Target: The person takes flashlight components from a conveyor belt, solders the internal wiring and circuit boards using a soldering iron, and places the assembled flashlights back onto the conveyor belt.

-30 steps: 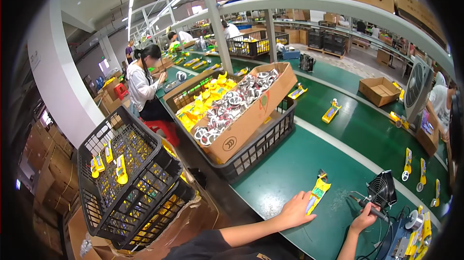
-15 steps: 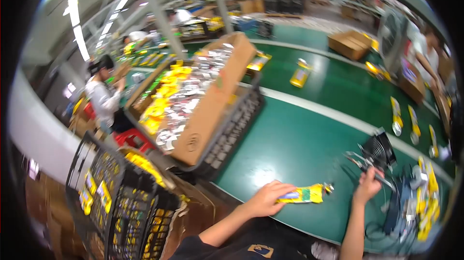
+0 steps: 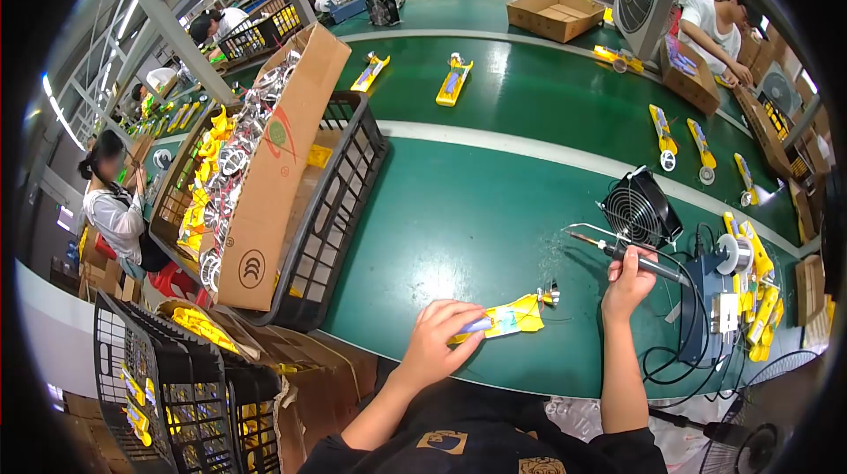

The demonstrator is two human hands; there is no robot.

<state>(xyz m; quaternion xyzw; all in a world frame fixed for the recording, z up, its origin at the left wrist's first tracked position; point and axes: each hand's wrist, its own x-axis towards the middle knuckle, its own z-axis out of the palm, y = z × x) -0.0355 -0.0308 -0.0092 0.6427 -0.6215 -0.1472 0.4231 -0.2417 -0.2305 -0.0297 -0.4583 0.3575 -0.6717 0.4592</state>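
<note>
Head view, and the left hand [image 3: 435,340] had its fingers closed over one end of the yellow casing [image 3: 520,315]! The casing's long axis ran rightward from it, toward the farther right hand [image 3: 626,287], wrapped around a soldering iron [image 3: 673,274], tip leftward.

A black short-sleeved top [image 3: 490,425] carries two tan printed patches [image 3: 441,441] with dark markings.

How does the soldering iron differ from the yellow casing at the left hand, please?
The iron is slim and dark; the casing is broader and mainly yellow. The right hand holds the iron off the table; the casing lies on it, partly under the left hand. Both are elongated.
</note>
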